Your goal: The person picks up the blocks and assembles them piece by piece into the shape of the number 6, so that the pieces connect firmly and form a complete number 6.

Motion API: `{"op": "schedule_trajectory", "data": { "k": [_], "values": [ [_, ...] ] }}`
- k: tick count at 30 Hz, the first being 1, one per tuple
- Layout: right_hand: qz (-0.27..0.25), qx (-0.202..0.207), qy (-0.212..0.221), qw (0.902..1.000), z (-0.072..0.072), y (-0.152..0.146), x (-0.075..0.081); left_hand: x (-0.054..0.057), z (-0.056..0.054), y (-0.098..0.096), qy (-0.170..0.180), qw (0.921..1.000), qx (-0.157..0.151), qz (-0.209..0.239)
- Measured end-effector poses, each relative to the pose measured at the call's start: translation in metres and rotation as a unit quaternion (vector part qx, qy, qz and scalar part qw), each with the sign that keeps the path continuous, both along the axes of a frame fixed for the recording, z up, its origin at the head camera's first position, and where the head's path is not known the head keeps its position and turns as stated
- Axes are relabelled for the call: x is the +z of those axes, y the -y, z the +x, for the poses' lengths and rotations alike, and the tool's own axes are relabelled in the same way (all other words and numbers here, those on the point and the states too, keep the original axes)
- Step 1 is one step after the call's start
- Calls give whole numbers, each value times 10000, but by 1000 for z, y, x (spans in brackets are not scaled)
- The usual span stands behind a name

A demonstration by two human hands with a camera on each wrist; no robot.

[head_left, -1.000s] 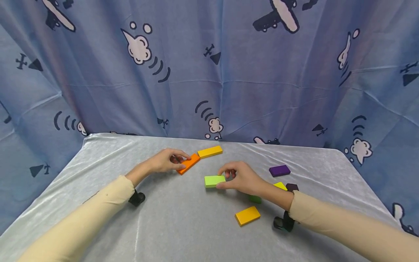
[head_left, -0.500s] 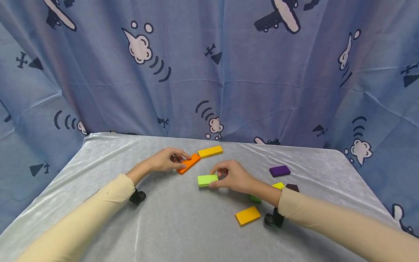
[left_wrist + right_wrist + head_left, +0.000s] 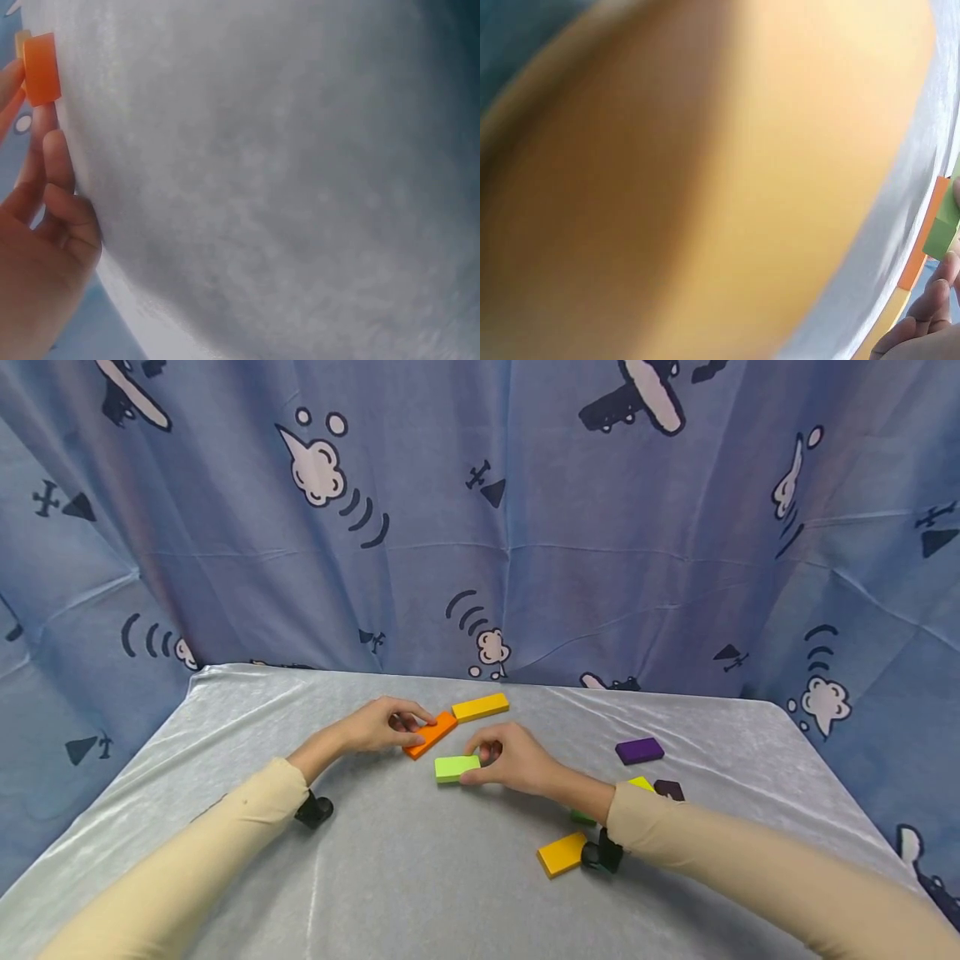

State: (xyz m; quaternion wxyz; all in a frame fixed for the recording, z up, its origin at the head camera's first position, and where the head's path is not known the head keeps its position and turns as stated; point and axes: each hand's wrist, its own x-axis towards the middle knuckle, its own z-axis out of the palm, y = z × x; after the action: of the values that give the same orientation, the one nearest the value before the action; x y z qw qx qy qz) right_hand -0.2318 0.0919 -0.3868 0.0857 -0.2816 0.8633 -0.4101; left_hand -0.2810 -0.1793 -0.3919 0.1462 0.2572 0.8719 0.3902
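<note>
My left hand [image 3: 375, 727] pinches an orange block [image 3: 431, 735] between thumb and fingers on the grey cloth. One end of that block meets the end of a yellow block [image 3: 480, 707] behind it, at an angle. In the left wrist view, the orange block [image 3: 41, 71] shows at the upper left edge beyond the fingers. My right hand [image 3: 516, 760] holds a light green block [image 3: 448, 768] by its right end, just in front of the orange one. The right wrist view catches the green block [image 3: 940, 229] at its right edge, overlapping the orange block [image 3: 917, 259].
To the right lie a purple block [image 3: 639, 751], a bright yellow block [image 3: 641, 782], a dark block [image 3: 669, 790] and a mostly hidden green block [image 3: 582, 817]. An amber block [image 3: 558, 855] lies under the right wrist camera [image 3: 602, 853]. A patterned curtain [image 3: 480, 527] hangs behind the table.
My right hand has moved left and slightly away from me with the light green block, closer to the orange one. The left hand and the orange block have stayed in place.
</note>
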Motion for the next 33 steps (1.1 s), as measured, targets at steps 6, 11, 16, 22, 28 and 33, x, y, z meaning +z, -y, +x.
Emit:
{"op": "schedule_trajectory", "data": {
  "k": [6, 11, 16, 22, 28, 33],
  "values": [
    [-91, -28, 77, 9999, 1, 7, -1, 2, 1, 1, -14, 10000, -21, 12],
    [63, -211, 99, 9997, 1, 12, 0, 3, 1, 1, -57, 10000, -26, 8],
    [134, -302, 112, 9994, 1, 16, 3, 3, 1, 2, -54, 10000, -32, 13],
    [-46, -249, 126, 9996, 2, 20, 0, 3, 0, 1, -59, 10000, -54, 8],
    [-92, -411, 240, 9988, 5, 25, -1, 1, 0, 0, -74, 10000, -32, -20],
    [-130, -491, 264, 9984, 6, 29, -2, 1, 1, 0, -71, 10000, -25, -18]
  ]
}}
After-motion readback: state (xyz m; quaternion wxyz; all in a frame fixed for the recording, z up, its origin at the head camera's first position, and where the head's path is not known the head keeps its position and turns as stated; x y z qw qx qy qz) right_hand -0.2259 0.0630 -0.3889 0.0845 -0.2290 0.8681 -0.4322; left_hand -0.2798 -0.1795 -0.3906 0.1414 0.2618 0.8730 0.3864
